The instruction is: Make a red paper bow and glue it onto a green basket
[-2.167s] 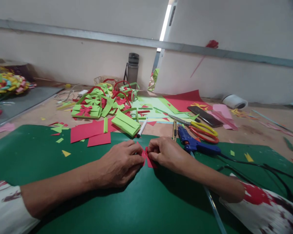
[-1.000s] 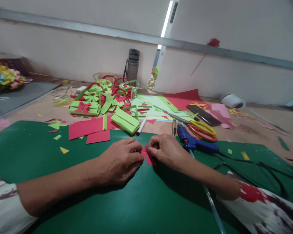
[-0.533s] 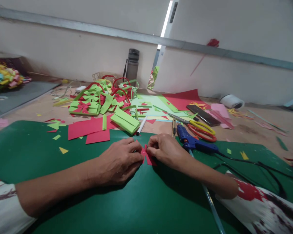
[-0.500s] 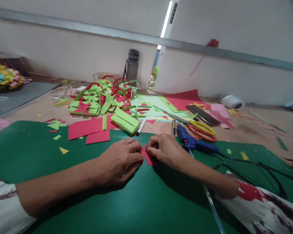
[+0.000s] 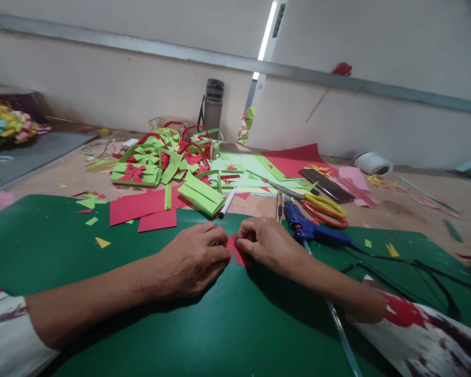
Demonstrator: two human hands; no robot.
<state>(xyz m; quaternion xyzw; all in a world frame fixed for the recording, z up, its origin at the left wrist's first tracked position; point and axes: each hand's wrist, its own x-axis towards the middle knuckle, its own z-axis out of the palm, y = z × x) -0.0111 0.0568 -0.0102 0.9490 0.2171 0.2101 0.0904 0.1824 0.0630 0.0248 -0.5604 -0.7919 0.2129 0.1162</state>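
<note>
A small red paper piece, shaped like a bow, lies on the green cutting mat. My left hand pinches its left side with curled fingers. My right hand pinches its right side, fingers bent and pressed down. Both wrists rest on the mat. Most of the red piece is hidden between my fingertips.
A blue glue gun with a black cord lies right of my right hand, beside yellow-and-red scissors. A white marker, red sheets, green folded paper, a phone, a grey bottle and a tape roll lie beyond.
Both hands stay pinched on the red piece; only small finger shifts show. The view tilted slightly after the oldest frame.
</note>
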